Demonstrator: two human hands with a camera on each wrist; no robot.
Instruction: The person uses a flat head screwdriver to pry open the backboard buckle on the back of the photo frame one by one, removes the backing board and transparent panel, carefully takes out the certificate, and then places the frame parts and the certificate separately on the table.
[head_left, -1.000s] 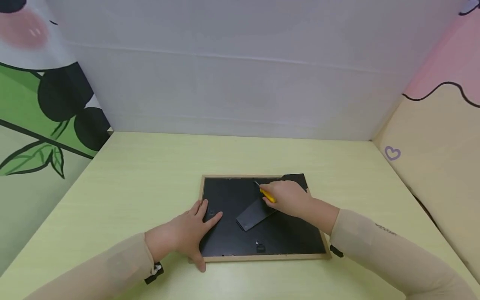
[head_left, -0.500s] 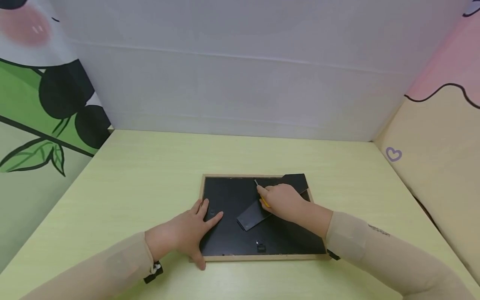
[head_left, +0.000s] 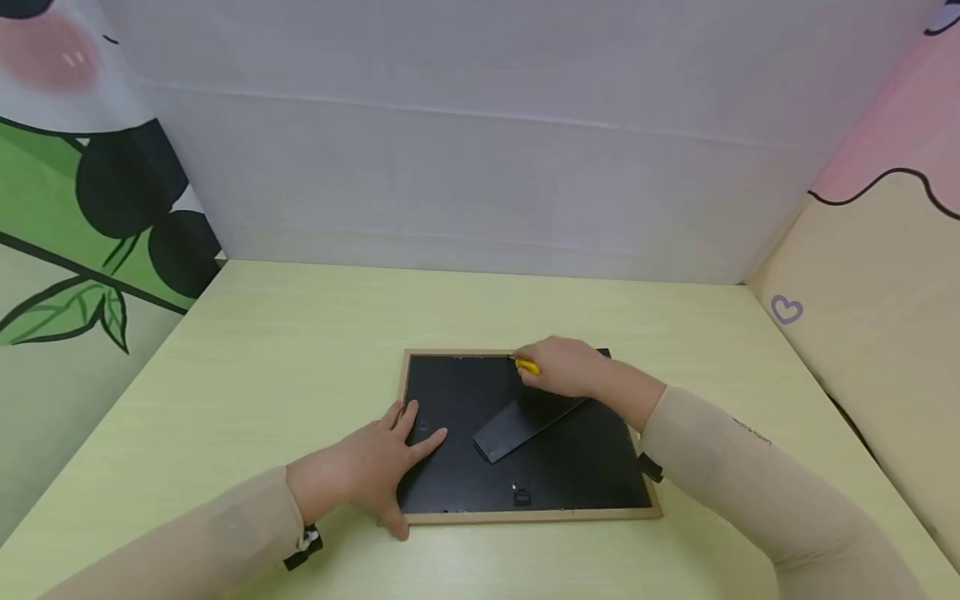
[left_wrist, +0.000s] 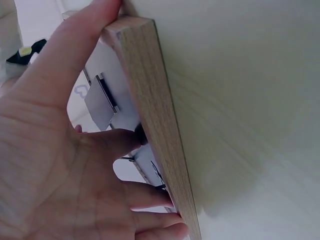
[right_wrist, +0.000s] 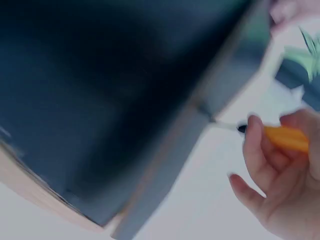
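A picture frame (head_left: 540, 516) with a light wooden rim lies face down, its black backing board (head_left: 585, 471) upward. A black easel stand (head_left: 517, 427) runs diagonally across the board. My left hand (head_left: 367, 468) rests spread over the frame's left side, thumb at the near corner; in the left wrist view its fingers lie along the wooden edge (left_wrist: 155, 107). My right hand (head_left: 564, 367) grips a screwdriver by its yellow handle (right_wrist: 287, 138), and covers part of the stand. The screwdriver's thin metal tip is right at the far rim.
Beneath the frame is a pale yellow-green table (head_left: 300, 342). A small metal hanger (head_left: 521, 493) sits on the backing near the front rim. A white panel (head_left: 480, 192) rises behind the table, with patterned side walls (head_left: 862, 333) to left and right.
My right hand has moved away from me with the screwdriver, from over the backing board to the far rim. The left hand stays in place on the frame.
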